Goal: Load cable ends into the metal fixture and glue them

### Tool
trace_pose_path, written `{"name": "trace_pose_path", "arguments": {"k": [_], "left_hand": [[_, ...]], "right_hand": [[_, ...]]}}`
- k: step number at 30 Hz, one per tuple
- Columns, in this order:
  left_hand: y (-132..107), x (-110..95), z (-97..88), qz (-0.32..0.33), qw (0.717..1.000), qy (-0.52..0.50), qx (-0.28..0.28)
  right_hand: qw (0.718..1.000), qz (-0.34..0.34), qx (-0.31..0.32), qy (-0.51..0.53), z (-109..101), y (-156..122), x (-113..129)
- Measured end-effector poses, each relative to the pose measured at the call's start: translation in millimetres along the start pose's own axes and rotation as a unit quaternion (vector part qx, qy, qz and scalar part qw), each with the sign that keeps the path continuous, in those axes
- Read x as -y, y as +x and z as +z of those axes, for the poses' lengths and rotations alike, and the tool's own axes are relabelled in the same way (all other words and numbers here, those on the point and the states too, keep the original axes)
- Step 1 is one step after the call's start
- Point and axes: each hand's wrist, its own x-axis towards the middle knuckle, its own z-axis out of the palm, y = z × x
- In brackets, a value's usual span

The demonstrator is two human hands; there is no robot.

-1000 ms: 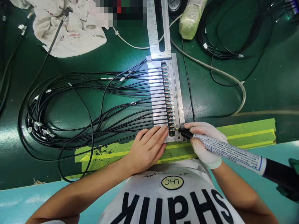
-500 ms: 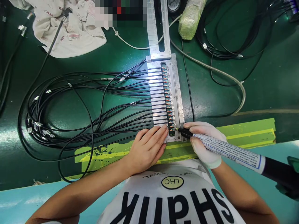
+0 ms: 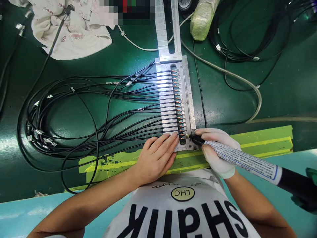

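My right hand [image 3: 220, 150], in a white glove, grips a thick pen-shaped tool [image 3: 241, 162] with a black tip, a printed white label and a black rear end. Its tip is at the near end of a metal fixture [image 3: 166, 99]. A row of small connector ends [image 3: 178, 102] with coloured wires lies across the fixture's slot. My bare left hand [image 3: 157, 158] lies flat with fingers stretched out, over the nearest black cables at the fixture's left edge. From the fixture, several black cables [image 3: 133, 96] run left into a large loop.
Yellow-green tape [image 3: 267, 142] runs along the near edge of the green table. A white printed cloth [image 3: 76, 39] lies at the back left. At the back right are a wrapped green bundle [image 3: 201, 23], a pale hose [image 3: 232, 71] and a coil of black cable [image 3: 247, 56].
The view has shifted slightly. Both hands, the tool and the fixture keep nearly the same places relative to one another.
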Motion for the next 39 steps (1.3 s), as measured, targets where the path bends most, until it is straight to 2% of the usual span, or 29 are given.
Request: {"name": "trace_pose_path", "arguments": {"k": [39], "left_hand": [[0.2,0.2,0.9,-0.001,1.000,-0.008,0.005]], "right_hand": [[1.000,-0.008,0.001,0.018,-1.1,0.0,1.3]]}}
